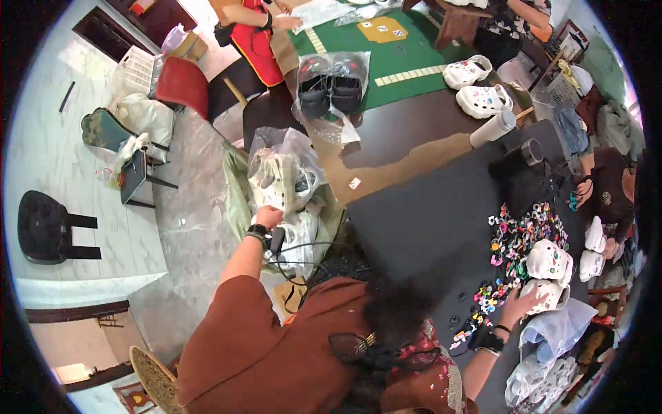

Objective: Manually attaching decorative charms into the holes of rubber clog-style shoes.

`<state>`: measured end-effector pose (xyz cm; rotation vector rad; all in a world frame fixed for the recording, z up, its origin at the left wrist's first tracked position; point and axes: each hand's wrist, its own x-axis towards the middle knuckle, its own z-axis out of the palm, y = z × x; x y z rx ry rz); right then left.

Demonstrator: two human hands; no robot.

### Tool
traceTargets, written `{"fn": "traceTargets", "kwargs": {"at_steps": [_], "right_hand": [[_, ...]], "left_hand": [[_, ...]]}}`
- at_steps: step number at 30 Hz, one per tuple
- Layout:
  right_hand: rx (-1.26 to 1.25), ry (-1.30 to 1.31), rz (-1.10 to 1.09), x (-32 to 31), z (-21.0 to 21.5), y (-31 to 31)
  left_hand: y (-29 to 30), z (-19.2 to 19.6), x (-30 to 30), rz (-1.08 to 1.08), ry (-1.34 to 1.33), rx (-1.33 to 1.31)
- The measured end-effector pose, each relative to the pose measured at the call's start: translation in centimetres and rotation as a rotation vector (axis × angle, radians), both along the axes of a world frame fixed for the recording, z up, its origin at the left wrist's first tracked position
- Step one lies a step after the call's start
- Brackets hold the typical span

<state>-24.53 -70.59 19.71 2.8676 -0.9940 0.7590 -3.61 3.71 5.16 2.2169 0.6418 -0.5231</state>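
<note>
My left hand (269,217) is closed at the lower edge of a clear plastic bag (286,146) with pale clogs inside, over a green woven sack (236,183). The fingertips are partly hidden. More white clogs in plastic show below that hand. On the black table at the right, my right hand (520,305) has its fingers spread against a white clog (546,293). Its mate, another white clog (549,261) with small colourful charms, lies just beyond. A heap of multicoloured shoe charms (527,234) spreads beside the pair.
Bagged clogs (541,379) lie at the table's near right. A white cylindrical bottle (493,129) stands farther back, near white clogs (483,101). Bagged black clogs (331,86) rest by a green mat (407,58). Co-workers stand at the far side and right. A red chair (181,86) is at left.
</note>
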Motion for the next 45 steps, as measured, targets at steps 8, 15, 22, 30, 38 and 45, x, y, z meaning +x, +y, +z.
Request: {"fn": "traceTargets", "kwargs": {"at_steps": [8, 15, 22, 30, 38, 45], "right_hand": [[0.252, 0.218, 0.387, 4.1, 0.5, 14.5], [0.270, 0.381, 0.659, 9.8, 2.6, 19.5], [0.352, 0.584, 0.977, 16.1, 0.8, 26.2], [0.310, 0.717, 1.013, 18.0, -2.7, 27.8], [0.373, 0.743, 0.977, 18.5, -2.4, 28.2], [0.414, 0.747, 0.964, 18.7, -2.3, 28.4]], "left_hand": [[7.9, -4.6, -10.6, 0.379, 0.154, -0.161], [3.8, -4.9, -13.2, 0.266, 0.244, -0.033], [-2.1, -5.7, -11.4, -0.780, -0.085, 0.336], [-9.1, -11.1, -6.6, -1.042, 0.323, 0.344], [-4.3, -9.6, -1.4, -1.123, 0.166, 0.467], [0.3, 1.9, 12.6, -0.665, -0.494, 0.612]]}}
